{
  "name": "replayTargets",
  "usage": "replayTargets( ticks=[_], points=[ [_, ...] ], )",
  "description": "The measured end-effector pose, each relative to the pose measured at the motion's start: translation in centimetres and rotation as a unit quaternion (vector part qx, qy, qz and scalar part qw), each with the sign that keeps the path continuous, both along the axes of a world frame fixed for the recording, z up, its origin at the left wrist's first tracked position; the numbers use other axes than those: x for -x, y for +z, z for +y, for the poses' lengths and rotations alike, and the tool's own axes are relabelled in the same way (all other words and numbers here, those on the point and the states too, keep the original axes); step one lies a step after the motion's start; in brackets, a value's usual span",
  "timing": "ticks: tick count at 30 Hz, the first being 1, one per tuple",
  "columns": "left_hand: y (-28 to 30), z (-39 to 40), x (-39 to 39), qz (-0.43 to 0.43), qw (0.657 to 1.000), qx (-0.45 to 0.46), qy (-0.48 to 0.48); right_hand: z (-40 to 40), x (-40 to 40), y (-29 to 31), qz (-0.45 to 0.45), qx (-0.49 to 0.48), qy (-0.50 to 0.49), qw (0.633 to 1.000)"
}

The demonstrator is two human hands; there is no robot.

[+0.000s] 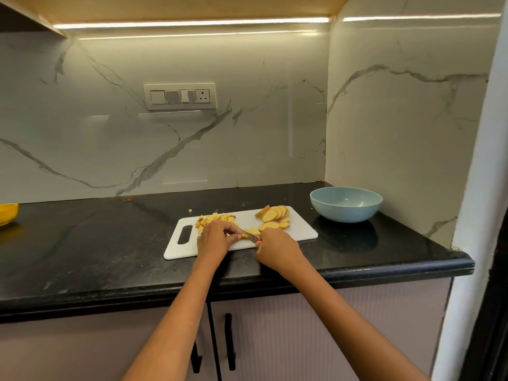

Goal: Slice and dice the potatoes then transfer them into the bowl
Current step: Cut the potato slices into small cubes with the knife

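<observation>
A white cutting board point(299, 233) lies on the black counter. Round potato slices point(275, 214) are stacked at its far right, and diced pieces point(213, 218) are heaped at its far left. My left hand point(215, 237) pinches a few potato pieces point(251, 231) against the board. My right hand point(276, 250) grips a knife point(248, 234) whose blade points left across those pieces; its handle is mostly hidden in my fist. A light blue bowl point(346, 204), nothing in it, stands to the right of the board.
The black counter point(96, 243) runs left to a yellow dish point(8, 213) at the frame's edge. A marble wall closes the right side behind the bowl. One small potato bit point(189, 210) lies off the board. Cabinet doors with black handles are below.
</observation>
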State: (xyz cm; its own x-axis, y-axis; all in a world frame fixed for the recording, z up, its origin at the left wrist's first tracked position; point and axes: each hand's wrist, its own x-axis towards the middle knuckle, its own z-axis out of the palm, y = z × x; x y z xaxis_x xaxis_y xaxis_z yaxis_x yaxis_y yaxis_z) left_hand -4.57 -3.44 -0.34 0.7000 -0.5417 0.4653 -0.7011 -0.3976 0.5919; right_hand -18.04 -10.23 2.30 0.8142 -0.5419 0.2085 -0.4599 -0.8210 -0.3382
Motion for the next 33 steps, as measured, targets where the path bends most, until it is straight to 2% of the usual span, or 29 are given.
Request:
replayTargets(
  ticks=[9, 14, 18, 21, 25, 29, 33],
  points=[
    [-0.1, -0.3, -0.3, -0.006, 1.000, -0.005, 0.008, -0.7, 0.2, -1.0, -0.052, -0.018, -0.022, 0.998],
    [0.0, -0.3, -0.7, 0.012, 0.998, 0.050, 0.045, -1.6, -0.2, -1.2, -0.069, -0.027, -0.024, 0.997],
    [-0.1, -0.6, -1.0, 0.007, 0.999, 0.046, 0.024, -2.4, -0.3, -1.4, -0.133, -0.014, -0.034, 0.990],
    [0.0, -0.9, -0.9, 0.011, 0.998, 0.009, -0.057, -3.3, -1.2, -1.3, -0.162, -0.023, -0.047, 0.985],
    [1.3, -1.5, -1.1, -0.012, 0.974, -0.138, -0.181, -4.7, -2.3, -0.8, -0.177, -0.032, -0.068, 0.981],
    [3.0, -2.4, -1.5, -0.031, 0.940, -0.254, -0.227, -5.2, -2.6, -0.8, -0.181, -0.034, -0.051, 0.982],
    [3.2, -2.9, -1.9, -0.028, 0.934, -0.270, -0.231, -5.5, -2.4, -0.9, -0.188, -0.024, -0.040, 0.981]
  ],
)
